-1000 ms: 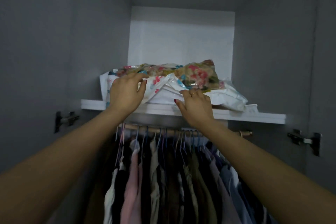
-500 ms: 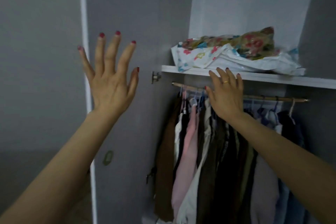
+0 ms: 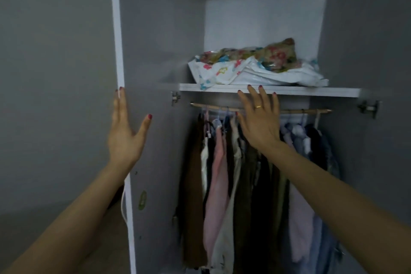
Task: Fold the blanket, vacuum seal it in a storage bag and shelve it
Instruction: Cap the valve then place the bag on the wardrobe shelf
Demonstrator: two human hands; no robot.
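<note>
The wardrobe stood open. On the white shelf (image 3: 289, 91) lay the storage bag (image 3: 255, 73), crumpled and white with coloured flowers, and the flowered blanket (image 3: 275, 53) showed inside it through the plastic. The left hand (image 3: 124, 138) was at the white edge of the open door (image 3: 155, 51), with straight fingers and the thumb spread on the inner face; it probably touched the edge. The right hand (image 3: 260, 118), with a ring, was raised with straight fingers just below the shelf, in front of the wooden rail (image 3: 311, 111). Under the rail hung many clothes (image 3: 222, 173).
</note>
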